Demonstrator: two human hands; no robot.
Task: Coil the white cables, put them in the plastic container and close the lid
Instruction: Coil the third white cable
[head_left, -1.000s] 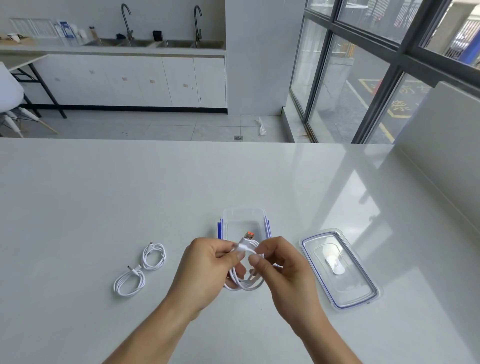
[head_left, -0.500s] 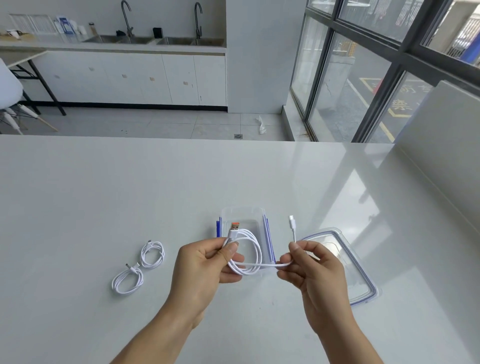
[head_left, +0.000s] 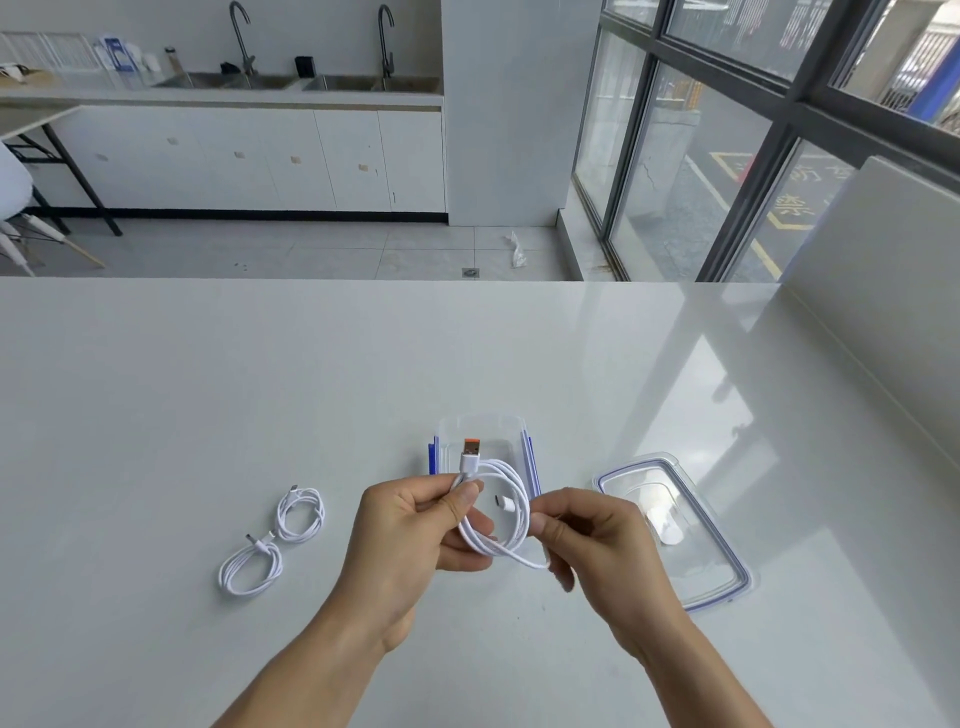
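Left hand (head_left: 410, 530): just below the middle of the frame, thumb and fingers curled, pinching the gathered loops of a white cable (head_left: 523, 512).
Right hand (head_left: 602, 540): close beside the left, fingers curled, thumb and forefinger nipping the same cable at the loop's right side; one strand runs down under the palm.
Cable: a couple of loose loops hang between the two hands, held above the table (head_left: 208, 389).
Plugs: the orange-tipped plug (head_left: 471, 448) stands up above the left thumb; the small plug (head_left: 505, 502) shows inside the loop.
Container (head_left: 480, 428): clear, with blue clips on its sides, open, on the table just beyond the hands and partly behind the cable.
Lid (head_left: 696, 551): clear with a blue rim, flat on the table at the right, apart from the container, its near-left part hidden by the right hand.
Upper coil (head_left: 319, 514): a wound white cable on the table, left of the left hand.
Lower coil (head_left: 224, 577): a second one just below and left of it; whether they touch I cannot tell.
Room: sinks (head_left: 291, 82) at upper left, windows (head_left: 727, 130) at upper right.
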